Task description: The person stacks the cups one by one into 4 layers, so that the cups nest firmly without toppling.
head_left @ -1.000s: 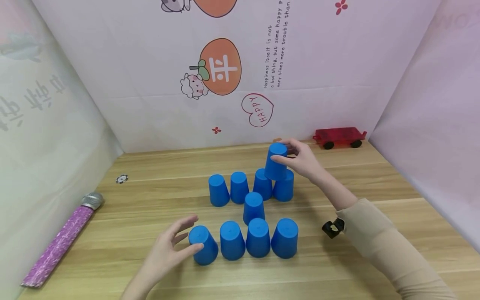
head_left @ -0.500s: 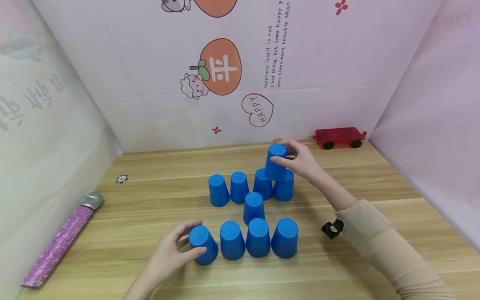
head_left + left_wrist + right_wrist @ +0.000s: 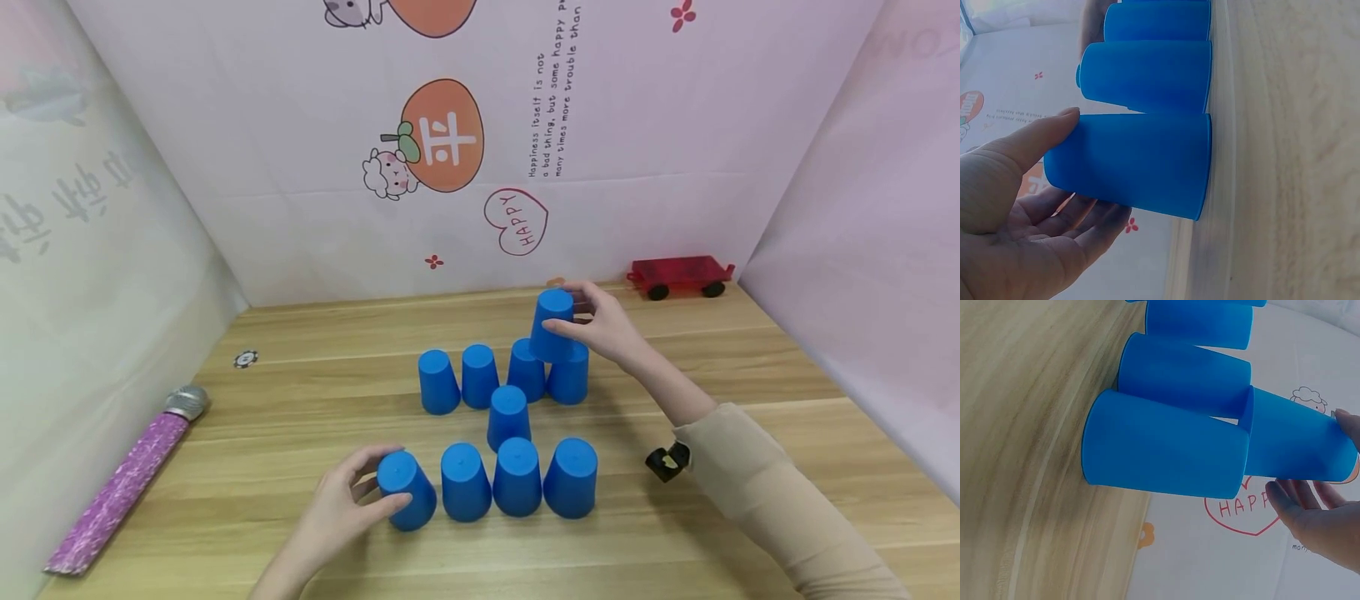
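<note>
Blue plastic cups stand upside down on the wooden table [image 3: 315, 408] in a front row and a back row. My left hand [image 3: 348, 500] grips the leftmost cup of the front row [image 3: 406, 492], thumb on the near side and fingers behind; its rim is on the table. With my right hand [image 3: 603, 321] I hold another cup [image 3: 553, 327] by its upper part. That cup rests upside down across the two right cups of the back row; in the right wrist view its rim meets the top of a lower cup [image 3: 1166, 447]. One single cup [image 3: 508, 417] stands between the rows.
A purple glittery microphone [image 3: 123, 483] lies along the left side, with a black-and-white chip [image 3: 245, 359] behind it. At the back right sits a red toy wagon [image 3: 681, 277]. Printed cloth [image 3: 300, 167] walls the table at the back and sides. A black clip [image 3: 667, 460] shows beside the right sleeve.
My left hand has moved slightly right and closed its thumb and fingers onto the leftmost front cup. The right hand and its cup have barely moved.
</note>
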`<move>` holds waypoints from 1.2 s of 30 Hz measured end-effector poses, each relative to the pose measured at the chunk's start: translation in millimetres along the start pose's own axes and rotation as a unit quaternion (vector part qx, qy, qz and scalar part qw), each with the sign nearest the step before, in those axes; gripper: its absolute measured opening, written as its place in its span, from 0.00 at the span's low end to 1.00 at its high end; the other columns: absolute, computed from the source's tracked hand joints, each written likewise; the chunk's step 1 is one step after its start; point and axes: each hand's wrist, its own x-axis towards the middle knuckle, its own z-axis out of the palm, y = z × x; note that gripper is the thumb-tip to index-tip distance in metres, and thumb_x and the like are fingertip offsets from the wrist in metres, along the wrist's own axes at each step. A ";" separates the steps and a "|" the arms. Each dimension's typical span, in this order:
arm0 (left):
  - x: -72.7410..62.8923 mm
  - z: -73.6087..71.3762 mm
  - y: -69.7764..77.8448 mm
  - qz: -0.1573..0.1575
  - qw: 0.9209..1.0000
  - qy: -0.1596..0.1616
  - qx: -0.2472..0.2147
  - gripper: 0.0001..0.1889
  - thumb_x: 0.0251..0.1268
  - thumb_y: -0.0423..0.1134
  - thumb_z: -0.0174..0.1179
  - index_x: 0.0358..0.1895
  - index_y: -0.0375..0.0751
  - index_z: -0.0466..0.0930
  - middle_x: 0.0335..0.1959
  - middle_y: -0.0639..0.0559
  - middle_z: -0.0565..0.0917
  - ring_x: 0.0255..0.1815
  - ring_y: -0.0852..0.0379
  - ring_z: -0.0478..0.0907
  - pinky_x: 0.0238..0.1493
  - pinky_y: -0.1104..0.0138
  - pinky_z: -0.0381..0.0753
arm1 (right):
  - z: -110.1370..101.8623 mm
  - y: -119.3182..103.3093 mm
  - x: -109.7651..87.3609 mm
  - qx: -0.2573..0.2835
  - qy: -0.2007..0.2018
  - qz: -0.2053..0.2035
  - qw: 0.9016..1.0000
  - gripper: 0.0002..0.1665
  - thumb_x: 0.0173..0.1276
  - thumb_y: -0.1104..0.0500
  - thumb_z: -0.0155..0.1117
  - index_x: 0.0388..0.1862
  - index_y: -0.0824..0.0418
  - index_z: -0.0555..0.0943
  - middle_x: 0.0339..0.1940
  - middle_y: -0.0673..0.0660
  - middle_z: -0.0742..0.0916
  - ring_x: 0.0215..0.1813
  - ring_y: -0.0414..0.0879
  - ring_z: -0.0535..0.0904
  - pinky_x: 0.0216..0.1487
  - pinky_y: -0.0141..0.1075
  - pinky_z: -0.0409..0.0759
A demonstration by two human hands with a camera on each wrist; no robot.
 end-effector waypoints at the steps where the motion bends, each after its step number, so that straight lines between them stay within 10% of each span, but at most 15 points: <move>1: 0.0 -0.1 0.2 -0.001 1.000 0.003 0.000 0.27 0.49 0.38 0.71 0.55 0.42 0.75 0.55 0.48 0.79 0.58 0.47 0.75 0.56 0.55 0.78 | -0.1 0.2 -0.8 0.002 0.000 0.002 1.000 0.40 0.62 0.48 0.65 0.68 0.60 0.61 0.63 0.66 0.74 0.63 0.62 0.72 0.60 0.58 0.73; 20: 9.8 -18.5 14.0 0.061 0.997 0.049 0.021 0.26 0.52 0.40 0.70 0.56 0.42 0.74 0.54 0.45 0.79 0.55 0.47 0.76 0.57 0.48 0.76 | -26.9 -0.5 -38.8 0.039 -0.009 -0.006 0.999 0.42 0.63 0.53 0.65 0.70 0.61 0.56 0.67 0.66 0.70 0.67 0.63 0.66 0.66 0.59 0.65; 36: 43.0 -36.7 38.1 0.111 0.990 0.082 0.042 0.25 0.56 0.42 0.67 0.58 0.40 0.73 0.55 0.41 0.79 0.55 0.43 0.76 0.58 0.49 0.76 | -38.9 18.5 -95.9 -0.035 -0.134 -0.069 0.988 0.35 0.63 0.58 0.65 0.65 0.65 0.64 0.61 0.65 0.76 0.60 0.61 0.74 0.57 0.54 0.76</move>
